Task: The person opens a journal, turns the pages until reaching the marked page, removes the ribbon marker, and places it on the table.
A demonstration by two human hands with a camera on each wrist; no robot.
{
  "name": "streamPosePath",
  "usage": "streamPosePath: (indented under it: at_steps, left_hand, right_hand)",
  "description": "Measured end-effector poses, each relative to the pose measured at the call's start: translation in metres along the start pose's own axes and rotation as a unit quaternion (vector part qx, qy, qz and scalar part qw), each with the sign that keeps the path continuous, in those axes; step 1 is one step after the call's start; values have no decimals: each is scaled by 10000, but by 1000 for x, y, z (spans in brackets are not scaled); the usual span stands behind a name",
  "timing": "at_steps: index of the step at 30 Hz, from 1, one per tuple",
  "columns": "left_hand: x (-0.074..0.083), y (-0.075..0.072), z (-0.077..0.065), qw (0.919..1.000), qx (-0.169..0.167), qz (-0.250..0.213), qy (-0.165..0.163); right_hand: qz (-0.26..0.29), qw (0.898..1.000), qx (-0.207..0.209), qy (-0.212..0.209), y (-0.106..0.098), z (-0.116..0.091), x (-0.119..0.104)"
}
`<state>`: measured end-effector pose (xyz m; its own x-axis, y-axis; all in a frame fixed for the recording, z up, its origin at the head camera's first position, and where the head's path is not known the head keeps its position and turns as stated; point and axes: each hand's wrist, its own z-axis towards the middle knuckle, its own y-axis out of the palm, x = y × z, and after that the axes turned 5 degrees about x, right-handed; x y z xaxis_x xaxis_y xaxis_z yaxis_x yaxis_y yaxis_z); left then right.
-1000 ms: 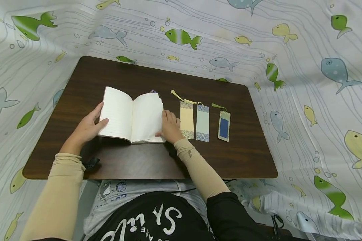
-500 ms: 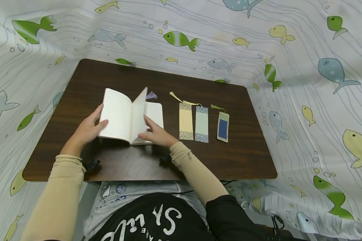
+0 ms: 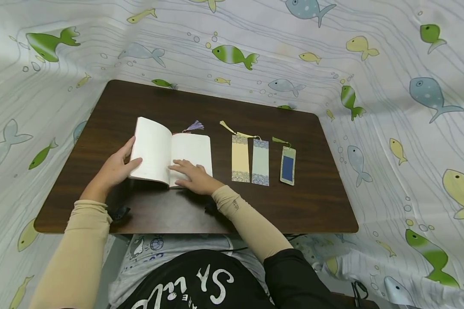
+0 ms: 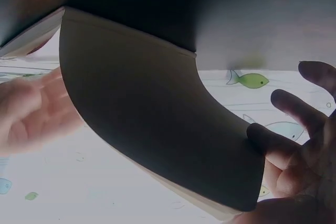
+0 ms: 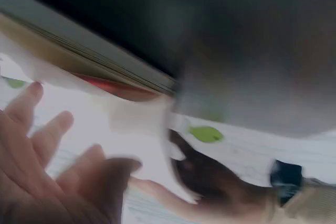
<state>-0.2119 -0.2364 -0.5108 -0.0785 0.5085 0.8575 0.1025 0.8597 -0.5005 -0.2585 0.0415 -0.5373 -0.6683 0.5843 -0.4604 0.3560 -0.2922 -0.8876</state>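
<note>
An open notebook [image 3: 191, 148] with pale pages lies on the dark table, its left half raised and curved. My left hand [image 3: 117, 167] grips that half by its outer edge, thumb on the page and fingers behind. In the left wrist view the lifted pages [image 4: 152, 108] bend between my left hand [image 4: 294, 161] and the spine. My right hand [image 3: 193, 177] is over the lower right page near the fold, fingers spread. A purple tassel [image 3: 195, 125] sticks out above the notebook's top edge. In the right wrist view a red strip [image 5: 113, 85] shows among the pages.
Right of the notebook lie a yellow bookmark [image 3: 240, 158], a pale green one with blue patterned ends [image 3: 260, 161], and a smaller tasselled tag with a blue panel [image 3: 288, 166]. A fish-print curtain [image 3: 255, 51] surrounds the brown table [image 3: 309, 206].
My right hand has turned pages leftward from the right side, then settled near the fold with fingers spread. The purple tassel has come fully into view. My left hand has kept its grip.
</note>
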Motion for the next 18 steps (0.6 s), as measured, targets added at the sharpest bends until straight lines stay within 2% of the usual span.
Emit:
streamPosePath:
  at_steps: [3,7,10,14,18]
  left_hand:
    - [-3,1,0,9999,-55,-142,-56]
    - [-5,0,0,9999,-77,-141,-49]
    - [-5,-1,0,9999,-82,-138,-34]
    - [-4,-1,0,9999,-43,-146,54]
    - [-4,0,0,9999,-31,-139,52]
  right_hand:
    - [-529,9968,-85,591,-11,-11,23]
    - [-1013,9863,-265,1278,-20,-25,45]
    - [-1125,9831,-183,1434,-21,-30,53]
    - [-1417,9793,340,1408,-17,-29,55]
    - [-1701,9689,765,1626,-13,-27,54]
